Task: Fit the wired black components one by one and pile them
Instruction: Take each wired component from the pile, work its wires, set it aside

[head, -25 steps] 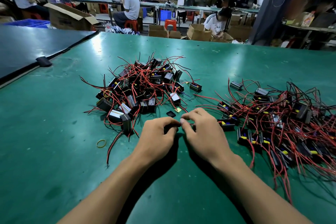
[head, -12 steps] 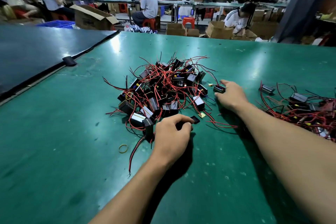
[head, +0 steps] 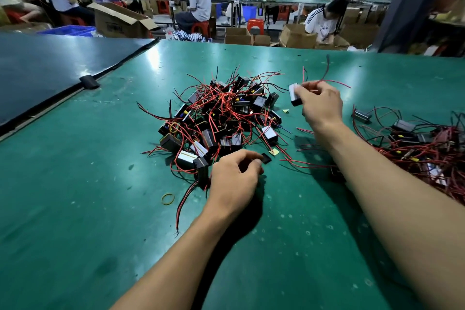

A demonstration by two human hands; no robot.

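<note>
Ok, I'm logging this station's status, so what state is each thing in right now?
right hand: raised, pinching a wired black component.
left hand: fingers curled; whether it holds anything is hidden.
small black cap: lying loose beside the left hand.
middle heap: tangled, wires sticking out.
right heap: spread out, wires tangled.
rubber band: lying flat, loose.
cardboard box: flaps open.

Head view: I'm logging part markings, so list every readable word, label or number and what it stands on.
"Dkk", last letters uncertain: on a seated background worker's white T-shirt.
Dark print on the open cardboard box: too blurred to read.
White label on the black component held by the right hand: no readable text.
</note>
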